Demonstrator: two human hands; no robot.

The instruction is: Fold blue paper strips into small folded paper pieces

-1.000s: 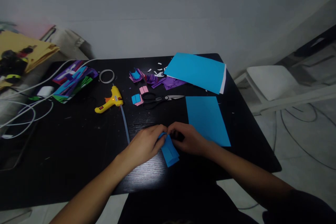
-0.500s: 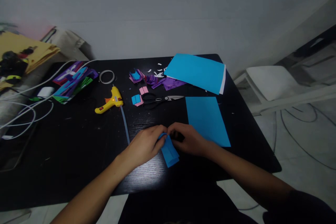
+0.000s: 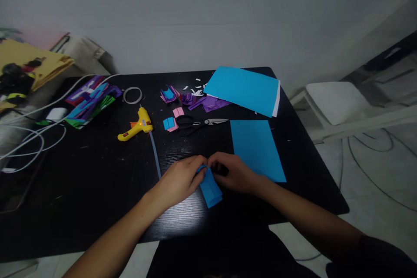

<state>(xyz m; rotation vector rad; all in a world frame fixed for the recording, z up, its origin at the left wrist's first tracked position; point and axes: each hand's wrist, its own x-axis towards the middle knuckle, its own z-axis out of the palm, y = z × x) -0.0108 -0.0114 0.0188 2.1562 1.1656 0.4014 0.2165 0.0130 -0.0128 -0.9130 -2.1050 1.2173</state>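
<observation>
Both hands meet at the far end of a folded blue paper (image 3: 211,191), just above the front part of the black table. My left hand (image 3: 182,178) is closed on it, thumb on the near face and fingers behind. With fingertips pinched at the same top edge, my right hand (image 3: 233,171) holds the paper's other corner. The lower end of the paper hangs loose toward me, its layers slightly apart. A flat blue sheet (image 3: 259,150) lies right beside my right hand. Beyond my hands rest black-handled scissors (image 3: 202,125), pointing right.
Left of the scissors lies a yellow glue gun (image 3: 138,125) with a glue stick (image 3: 155,154) trailing toward me. Small folded papers (image 3: 170,124), purple scraps (image 3: 213,103) and a blue sheet stack (image 3: 244,89) sit farther back. White cables (image 3: 42,139) cross the left side. A white chair (image 3: 337,102) stands right.
</observation>
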